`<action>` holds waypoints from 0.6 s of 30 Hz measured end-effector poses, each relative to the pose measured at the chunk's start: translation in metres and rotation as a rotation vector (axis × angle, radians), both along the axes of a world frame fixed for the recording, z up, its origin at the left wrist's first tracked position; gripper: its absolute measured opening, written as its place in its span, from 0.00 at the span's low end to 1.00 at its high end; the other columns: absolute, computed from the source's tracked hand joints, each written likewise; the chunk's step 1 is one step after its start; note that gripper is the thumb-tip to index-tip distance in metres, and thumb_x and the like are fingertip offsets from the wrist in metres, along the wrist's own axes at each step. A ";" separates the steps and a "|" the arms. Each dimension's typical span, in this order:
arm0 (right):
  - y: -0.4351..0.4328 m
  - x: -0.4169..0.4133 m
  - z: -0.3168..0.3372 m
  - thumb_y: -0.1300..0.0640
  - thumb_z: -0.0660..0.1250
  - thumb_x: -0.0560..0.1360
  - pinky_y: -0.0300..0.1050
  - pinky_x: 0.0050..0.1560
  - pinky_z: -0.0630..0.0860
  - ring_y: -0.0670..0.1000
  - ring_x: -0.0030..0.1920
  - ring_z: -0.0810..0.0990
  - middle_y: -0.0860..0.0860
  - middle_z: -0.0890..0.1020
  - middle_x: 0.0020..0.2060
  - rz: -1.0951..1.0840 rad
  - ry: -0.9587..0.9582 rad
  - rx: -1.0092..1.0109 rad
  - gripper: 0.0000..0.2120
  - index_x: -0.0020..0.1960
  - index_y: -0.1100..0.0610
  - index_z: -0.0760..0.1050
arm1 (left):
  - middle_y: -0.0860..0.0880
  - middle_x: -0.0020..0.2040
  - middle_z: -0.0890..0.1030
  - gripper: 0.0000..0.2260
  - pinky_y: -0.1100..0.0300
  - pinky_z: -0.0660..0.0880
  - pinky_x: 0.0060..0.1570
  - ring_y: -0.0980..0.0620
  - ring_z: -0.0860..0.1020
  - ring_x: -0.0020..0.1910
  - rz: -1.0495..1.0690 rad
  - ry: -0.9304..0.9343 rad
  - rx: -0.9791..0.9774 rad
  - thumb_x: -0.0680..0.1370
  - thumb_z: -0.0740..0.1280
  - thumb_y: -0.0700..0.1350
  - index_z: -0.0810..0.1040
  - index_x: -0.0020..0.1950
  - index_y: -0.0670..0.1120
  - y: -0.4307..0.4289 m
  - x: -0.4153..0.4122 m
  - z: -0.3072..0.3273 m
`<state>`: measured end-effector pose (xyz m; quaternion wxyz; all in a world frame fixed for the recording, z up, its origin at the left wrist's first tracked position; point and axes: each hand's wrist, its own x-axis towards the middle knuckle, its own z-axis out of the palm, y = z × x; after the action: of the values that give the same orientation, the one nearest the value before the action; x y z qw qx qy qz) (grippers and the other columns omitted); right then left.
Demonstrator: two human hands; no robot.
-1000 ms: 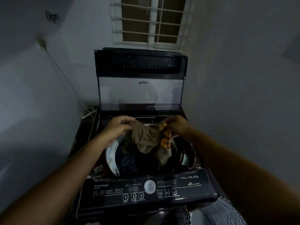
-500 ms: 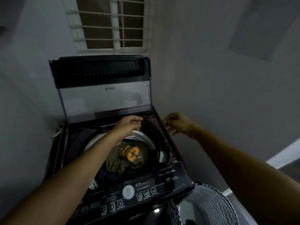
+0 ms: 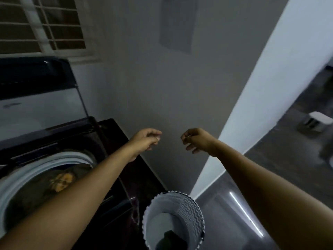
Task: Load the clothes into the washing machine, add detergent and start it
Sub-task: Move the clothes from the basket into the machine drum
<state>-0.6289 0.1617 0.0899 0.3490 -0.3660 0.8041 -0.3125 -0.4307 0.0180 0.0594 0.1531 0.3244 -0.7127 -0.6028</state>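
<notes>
The top-loading washing machine (image 3: 115, 134) fills the left of the head view, its lid (image 3: 36, 98) standing up. Inside the white-rimmed drum (image 3: 59, 159) lies an olive garment with an orange print (image 3: 61, 181). My left hand (image 3: 146, 139) hangs over the machine's right edge, fingers loosely curled and empty. My right hand (image 3: 196, 139) is level with it, further right in front of the wall, also empty with fingers apart. Below both hands stands a white laundry basket (image 3: 191, 210) with a dark garment (image 3: 171, 239) in its bottom.
A grey wall (image 3: 162, 87) is straight ahead, with a barred window (image 3: 41, 26) at the upper left. A white wall corner (image 3: 270, 87) runs diagonally on the right. Beyond it is grey floor with a small white stool (image 3: 319, 120).
The olive garment was dropped from both hands into the drum. My view has swung right, and both hands moved off the drum, now over the basket beside the machine.
</notes>
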 end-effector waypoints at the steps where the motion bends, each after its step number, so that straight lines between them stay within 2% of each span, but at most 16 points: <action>1: 0.014 -0.013 -0.007 0.60 0.61 0.80 0.51 0.47 0.82 0.57 0.51 0.85 0.55 0.83 0.52 -0.011 -0.008 0.014 0.09 0.54 0.56 0.79 | 0.51 0.55 0.82 0.10 0.57 0.73 0.49 0.54 0.80 0.50 -0.008 -0.005 0.015 0.81 0.66 0.41 0.79 0.60 0.52 0.011 -0.016 -0.009; 6: 0.063 -0.062 -0.060 0.62 0.62 0.78 0.47 0.42 0.77 0.54 0.44 0.83 0.56 0.83 0.48 -0.024 -0.079 0.105 0.08 0.52 0.56 0.79 | 0.49 0.54 0.81 0.09 0.58 0.73 0.47 0.53 0.79 0.49 -0.003 -0.066 0.112 0.80 0.66 0.42 0.79 0.59 0.51 0.055 -0.075 -0.062; 10: 0.084 -0.086 -0.123 0.62 0.61 0.79 0.48 0.43 0.77 0.54 0.44 0.83 0.55 0.82 0.47 -0.010 -0.165 0.197 0.09 0.53 0.58 0.79 | 0.48 0.54 0.82 0.09 0.60 0.73 0.47 0.53 0.80 0.51 0.060 -0.171 0.224 0.81 0.65 0.43 0.79 0.61 0.50 0.085 -0.093 -0.119; 15: 0.095 -0.077 -0.221 0.64 0.62 0.78 0.44 0.37 0.75 0.54 0.39 0.81 0.56 0.82 0.43 -0.019 -0.295 0.321 0.07 0.52 0.60 0.79 | 0.49 0.50 0.81 0.09 0.62 0.71 0.43 0.52 0.79 0.49 0.128 -0.327 0.339 0.81 0.65 0.40 0.78 0.61 0.47 0.113 -0.085 -0.201; 18: 0.092 -0.061 -0.286 0.65 0.63 0.77 0.42 0.33 0.73 0.53 0.35 0.80 0.58 0.80 0.41 -0.019 -0.361 0.389 0.07 0.47 0.58 0.79 | 0.50 0.51 0.80 0.09 0.68 0.72 0.39 0.55 0.79 0.48 0.122 -0.425 0.362 0.82 0.65 0.41 0.78 0.61 0.46 0.114 -0.076 -0.261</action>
<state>-0.6897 0.2534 -0.1960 0.5474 -0.2228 0.7773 -0.2156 -0.5072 0.1324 -0.2018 -0.0239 0.5077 -0.5889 -0.6284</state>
